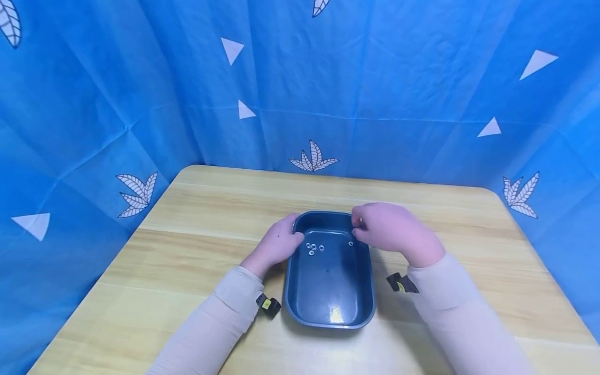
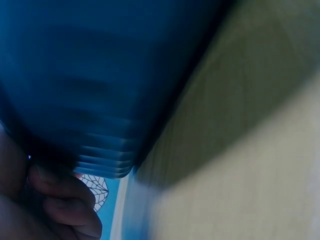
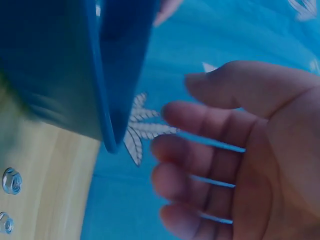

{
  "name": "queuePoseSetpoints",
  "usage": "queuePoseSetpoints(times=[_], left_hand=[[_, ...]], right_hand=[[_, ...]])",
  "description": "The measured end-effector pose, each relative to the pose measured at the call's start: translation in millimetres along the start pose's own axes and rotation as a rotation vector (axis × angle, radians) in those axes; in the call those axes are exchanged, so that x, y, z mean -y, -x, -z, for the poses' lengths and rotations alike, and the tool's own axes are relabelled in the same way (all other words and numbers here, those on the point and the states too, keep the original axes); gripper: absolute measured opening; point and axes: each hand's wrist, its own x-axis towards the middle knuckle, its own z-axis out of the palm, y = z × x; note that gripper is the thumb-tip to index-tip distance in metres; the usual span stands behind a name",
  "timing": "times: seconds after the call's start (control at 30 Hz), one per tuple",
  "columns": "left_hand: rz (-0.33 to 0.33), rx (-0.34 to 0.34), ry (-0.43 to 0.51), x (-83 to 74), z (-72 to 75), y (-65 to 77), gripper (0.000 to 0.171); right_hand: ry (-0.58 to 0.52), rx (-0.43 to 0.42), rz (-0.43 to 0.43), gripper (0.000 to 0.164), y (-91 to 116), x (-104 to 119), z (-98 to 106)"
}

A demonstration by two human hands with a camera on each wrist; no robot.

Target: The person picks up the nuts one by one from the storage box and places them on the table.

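A dark blue rectangular tray (image 1: 330, 307) is in front of me in the head view. Several small metal nuts (image 1: 321, 248) lie in its far part, most toward the left and one near the right wall. My left hand (image 1: 277, 240) grips the far left rim, thumb on top; in the left wrist view its fingers (image 2: 72, 215) curl beside the tray's end. At the far right corner is my right hand (image 1: 391, 227). The right wrist view shows its fingers (image 3: 190, 150) loosely bent, apart from the tray and with nothing between them.
A light wood-grain table (image 1: 211, 234) carries the tray. Two flanged nuts (image 3: 12, 181) lie on the tabletop in the right wrist view. A blue patterned curtain (image 1: 300, 78) surrounds the table's back and sides.
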Motion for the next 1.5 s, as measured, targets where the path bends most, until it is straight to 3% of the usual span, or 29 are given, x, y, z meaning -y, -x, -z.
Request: queuePoseSetpoints(times=[0.17, 0.43, 0.7, 1.07, 1.5], left_hand=[[-0.007, 0.009, 0.005, -1.0, 1.6, -0.6, 0.056], [0.010, 0.014, 0.017, -2.2, 1.8, 1.9, 0.055], [0.003, 0.018, 0.028, -2.7, 4.0, 2.9, 0.051], [-0.030, 0.018, 0.008, -0.3, 3.1, 0.3, 0.051], [-0.073, -0.004, -0.046, 0.5, 3.1, -3.4, 0.051]], right_hand=[[-0.009, 0.027, 0.029, 0.006, -15.0, 14.6, -1.1], [0.030, 0.082, -0.020, 0.010, -36.8, 24.9, -10.9], [0.067, 0.177, 0.075, 0.012, -62.0, 39.8, -15.9], [0.010, 0.284, 0.036, 0.015, -85.0, 59.6, -29.1], [0.049, 0.254, 0.039, 0.022, -89.7, 57.1, -61.0]])
